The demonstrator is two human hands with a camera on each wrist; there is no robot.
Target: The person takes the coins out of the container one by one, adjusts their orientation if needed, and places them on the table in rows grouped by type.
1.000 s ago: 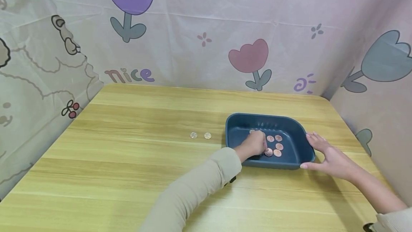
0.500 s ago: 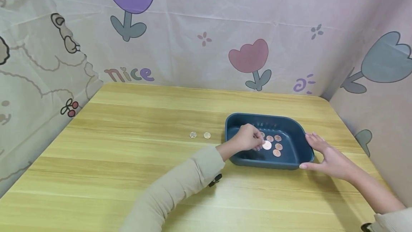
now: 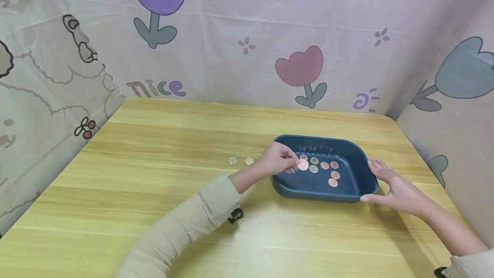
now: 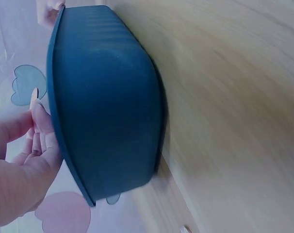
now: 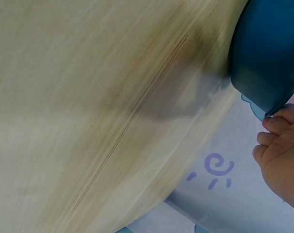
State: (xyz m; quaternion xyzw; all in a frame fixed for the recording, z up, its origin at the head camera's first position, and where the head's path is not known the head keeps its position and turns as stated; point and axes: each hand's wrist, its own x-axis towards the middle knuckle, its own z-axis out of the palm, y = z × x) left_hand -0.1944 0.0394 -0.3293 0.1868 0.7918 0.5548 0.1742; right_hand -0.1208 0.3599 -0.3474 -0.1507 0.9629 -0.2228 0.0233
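Observation:
My left hand [image 3: 277, 158] pinches a copper-coloured coin [image 3: 303, 165] between thumb and fingertips, over the left end of a dark blue plastic bin [image 3: 293, 185]. In the left wrist view the coin [image 4: 35, 95] shows edge-on above the rim. Silvery coins [image 3: 314, 169] lie on the bin's floor just right of this hand. Further right are several copper-coloured coins [image 3: 335, 175]. My right hand [image 3: 393, 190] holds the bin's right end, thumb at the near corner and fingers along the far side of the rim. In the right wrist view its fingers bend against the rim.
Two silvery coins, one [image 3: 232, 161] left of the other [image 3: 249, 161], lie on the wood-grain table [image 3: 154, 175] left of the bin. A printed cloth [image 3: 216, 55] hangs behind the table and along its sides.
My left hand has risen from the middle of the bin with the copper-coloured coin and moved left to the bin's left end, uncovering silvery coins. The right hand stays on the rim.

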